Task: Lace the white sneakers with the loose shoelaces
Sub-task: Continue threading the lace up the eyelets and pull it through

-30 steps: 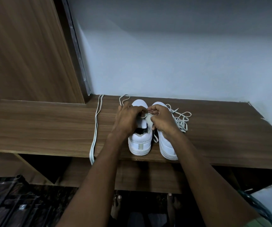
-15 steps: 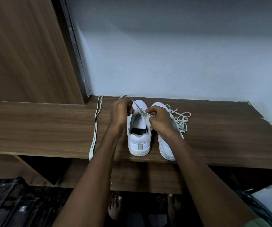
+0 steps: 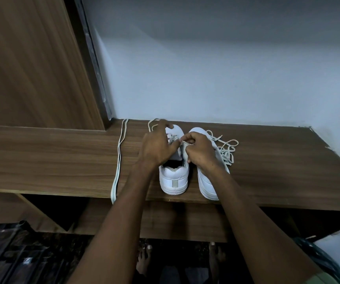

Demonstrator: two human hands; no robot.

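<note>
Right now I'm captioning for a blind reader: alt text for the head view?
Both hands work a shoelace over the left white sneaker on a wooden shelf: the right hand pinches it, the left hand reaches in. Another lace hangs off the edge.

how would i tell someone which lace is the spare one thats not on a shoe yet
Start at the wooden shelf under the pale wall and find the two white sneakers near its front edge. Look left of them, past the left hand. The spare shoelace lies there doubled into a long straight strip, running from the back of the shelf and hanging over the front edge, unlike the tangled lace right of the shoes.
</note>
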